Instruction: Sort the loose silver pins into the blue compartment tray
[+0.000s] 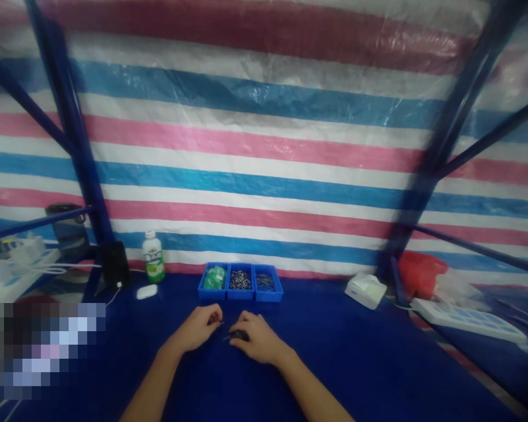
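Observation:
My left hand [202, 326] is closed in a pinch above the blue table, with a tiny thin item at its fingertips that is too small to name. Just to its right, my right hand [257, 337] is curled round a small dark object [239, 335] with a thin tip pointing left. The two hands do not touch. Beyond them stand three joined blue bins: the left bin [200, 286] holds green packets [214, 277], the middle one small metal parts [240, 280], the right one thin dark pins or screws [264, 282].
Behind the blue table [334, 351] hangs a striped sheet. At the left are a white-green bottle [154, 258], a white case [146, 292] and a black device [114, 264]. A tissue pack [365, 291], red bag [420, 274] and power strip [469, 320] lie at the right.

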Available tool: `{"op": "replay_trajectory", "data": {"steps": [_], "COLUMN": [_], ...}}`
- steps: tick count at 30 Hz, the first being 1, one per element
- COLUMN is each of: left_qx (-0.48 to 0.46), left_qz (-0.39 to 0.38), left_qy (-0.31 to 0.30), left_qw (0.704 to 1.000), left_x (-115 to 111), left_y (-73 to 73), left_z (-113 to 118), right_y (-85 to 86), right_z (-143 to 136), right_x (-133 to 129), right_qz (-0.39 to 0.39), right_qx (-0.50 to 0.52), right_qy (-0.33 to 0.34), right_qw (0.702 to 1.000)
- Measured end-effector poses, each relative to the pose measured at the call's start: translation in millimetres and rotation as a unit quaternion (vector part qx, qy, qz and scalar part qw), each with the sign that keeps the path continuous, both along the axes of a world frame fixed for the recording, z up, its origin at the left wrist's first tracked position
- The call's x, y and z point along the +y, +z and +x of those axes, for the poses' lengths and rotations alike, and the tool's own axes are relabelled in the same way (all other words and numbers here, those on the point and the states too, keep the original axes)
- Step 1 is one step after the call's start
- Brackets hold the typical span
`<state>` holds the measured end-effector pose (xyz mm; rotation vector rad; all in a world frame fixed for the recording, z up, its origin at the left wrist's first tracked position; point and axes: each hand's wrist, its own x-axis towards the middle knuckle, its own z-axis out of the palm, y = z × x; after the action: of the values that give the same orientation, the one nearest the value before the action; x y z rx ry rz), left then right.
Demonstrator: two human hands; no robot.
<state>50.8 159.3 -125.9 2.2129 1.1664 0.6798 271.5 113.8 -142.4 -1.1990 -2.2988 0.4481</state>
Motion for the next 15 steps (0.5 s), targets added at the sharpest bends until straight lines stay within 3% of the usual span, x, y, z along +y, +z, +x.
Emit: {"op": "replay_trajectory", "data": {"steps": [6, 15], "left_qx": [-0.133, -0.277], "left_qz": [-0.032, -0.128], "left_qy": [-0.015, -0.043], "left_qw": [0.99, 0.951], "left_x": [-1.7, 0.6], "left_y": [0.9, -7.5], "left_z": [16.1, 27.3], "right_y": [-2.6, 9.0], "right_z": [-4.6, -3.6], "right_x": [14.4, 9.9], "right_qz": [0.04, 0.018], "right_qx": [0.174, 0.278], "right_qy": [-0.069, -0.043], "right_qw": [0.982, 0.96]}}
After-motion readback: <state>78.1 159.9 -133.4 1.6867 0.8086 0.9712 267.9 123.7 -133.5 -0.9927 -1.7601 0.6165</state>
